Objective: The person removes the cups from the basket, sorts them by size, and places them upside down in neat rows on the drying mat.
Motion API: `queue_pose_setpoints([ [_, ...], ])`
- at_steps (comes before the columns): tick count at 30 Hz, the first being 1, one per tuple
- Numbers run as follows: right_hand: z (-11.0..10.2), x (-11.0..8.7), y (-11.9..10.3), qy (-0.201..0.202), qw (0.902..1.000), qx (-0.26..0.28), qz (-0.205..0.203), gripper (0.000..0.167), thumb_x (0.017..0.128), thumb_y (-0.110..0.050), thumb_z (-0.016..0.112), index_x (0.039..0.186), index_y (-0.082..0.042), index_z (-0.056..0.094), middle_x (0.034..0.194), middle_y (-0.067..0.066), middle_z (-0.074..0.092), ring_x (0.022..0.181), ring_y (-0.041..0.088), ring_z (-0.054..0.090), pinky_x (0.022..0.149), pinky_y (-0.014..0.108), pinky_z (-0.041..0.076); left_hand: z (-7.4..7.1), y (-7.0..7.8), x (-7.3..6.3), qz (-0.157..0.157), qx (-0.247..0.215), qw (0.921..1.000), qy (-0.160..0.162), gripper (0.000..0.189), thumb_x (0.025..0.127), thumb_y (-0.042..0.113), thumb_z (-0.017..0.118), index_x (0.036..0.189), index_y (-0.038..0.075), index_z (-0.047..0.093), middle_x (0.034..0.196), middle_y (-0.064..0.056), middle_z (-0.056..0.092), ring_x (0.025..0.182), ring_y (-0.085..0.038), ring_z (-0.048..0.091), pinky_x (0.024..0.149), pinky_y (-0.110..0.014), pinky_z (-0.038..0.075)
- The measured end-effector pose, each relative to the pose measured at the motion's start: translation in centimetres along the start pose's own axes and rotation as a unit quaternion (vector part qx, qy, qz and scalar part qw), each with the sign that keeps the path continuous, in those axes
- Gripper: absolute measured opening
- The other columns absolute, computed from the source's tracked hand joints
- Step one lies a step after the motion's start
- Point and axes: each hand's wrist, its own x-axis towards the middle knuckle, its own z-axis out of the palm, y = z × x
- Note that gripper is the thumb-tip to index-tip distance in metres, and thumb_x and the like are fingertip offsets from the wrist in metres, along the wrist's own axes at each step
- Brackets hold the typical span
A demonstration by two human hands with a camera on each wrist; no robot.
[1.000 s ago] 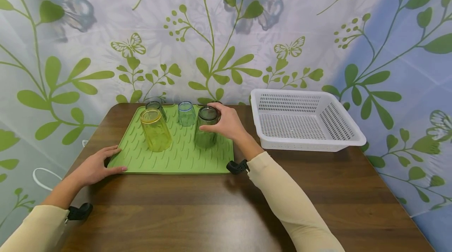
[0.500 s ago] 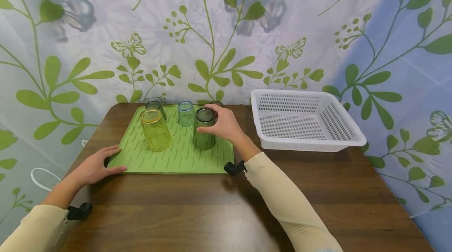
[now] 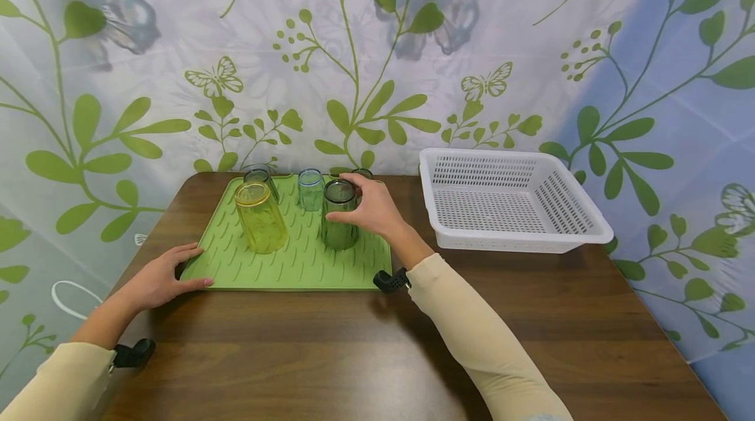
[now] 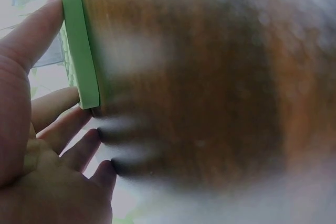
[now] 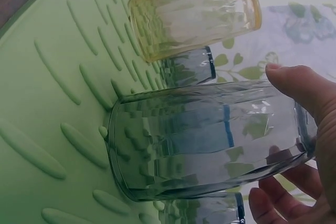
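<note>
In the head view, my right hand (image 3: 373,206) grips a tall grey drinking glass (image 3: 339,227) near its upper end. The right wrist view shows this glass (image 5: 205,140) with its wider end down on the green ridged mat (image 3: 295,270), the thumb on one side and fingers on the other. My left hand (image 3: 158,277) touches the mat's front left corner. In the left wrist view, the thumb lies along one mat edge (image 4: 81,40) and the other fingers reach around the corner, fairly straight. A tall yellow glass (image 3: 261,223) stands on the mat's left half.
Behind the tall glasses stand a small dark glass (image 3: 265,180), a small blue-rimmed glass (image 3: 310,191) and another small dark glass (image 3: 362,173), partly hidden by the right hand. A white perforated basket (image 3: 513,237) sits at the right on the brown wooden table (image 3: 330,355). Patterned cloth (image 3: 377,47) hangs behind.
My right hand and the tall grey glass have shifted slightly left across the mat, bringing the small dark glass behind more into view. The left hand stays in place.
</note>
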Motion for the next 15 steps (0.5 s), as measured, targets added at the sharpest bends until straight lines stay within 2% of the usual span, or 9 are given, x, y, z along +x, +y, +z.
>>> queue_pose_setpoints([
  [3,-0.04,-0.09,0.02,-0.004,1.0,0.0,0.004,0.087,0.076,-0.051,0.088,0.15,-0.023,0.052,0.129,0.002,0.067,0.111,0.021,0.063,0.085,0.043,0.057,-0.01,0.07,-0.05,0.0,-0.003,1.0,0.0,0.09,0.088,0.048,0.079,0.146,-0.012,0.047,0.152,-0.037,0.039,0.135,-0.061,0.039,0.102,-0.073,0.04],
  [6,-0.03,-0.16,0.09,-0.005,1.0,0.0,0.007,0.087,0.076,-0.053,0.088,0.15,-0.024,0.051,0.138,0.002,0.064,0.117,0.022,0.063,0.089,0.045,0.058,-0.01,0.11,-0.09,0.0,-0.006,1.0,0.0,0.09,0.088,0.048,0.079,0.147,-0.012,0.046,0.153,-0.036,0.038,0.135,-0.061,0.039,0.102,-0.073,0.04],
  [15,0.15,-0.22,0.28,-0.001,1.0,0.0,0.002,0.086,0.077,-0.053,0.087,0.149,-0.024,0.052,0.133,0.002,0.065,0.112,0.02,0.062,0.084,0.043,0.057,0.1,0.06,-0.18,0.001,-0.007,1.0,0.0,0.089,0.088,0.047,0.079,0.147,-0.012,0.046,0.153,-0.036,0.038,0.135,-0.061,0.039,0.102,-0.073,0.04],
])
